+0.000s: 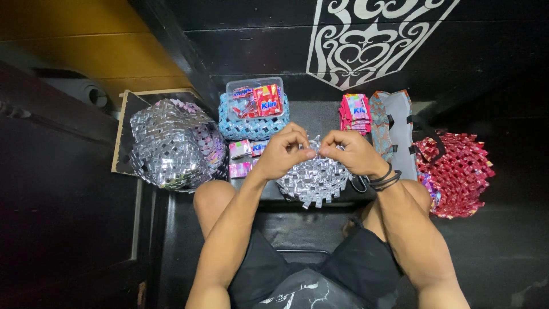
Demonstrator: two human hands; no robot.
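At centre, I see left hand [283,153] and right hand [350,151] pinched shut on silver woven foil mat [314,180], light, floppy, best gripped at its 12 o'clock edge.

home craft spot | woven wrapper bags [171,143], wrapper stacks [354,113] on floor

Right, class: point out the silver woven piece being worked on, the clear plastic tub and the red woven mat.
Silver woven piece [313,180], head view, its lower middle below the hands.
Clear plastic tub [237,86], head view, its left rim.
Red woven mat [462,171], head view, its centre.
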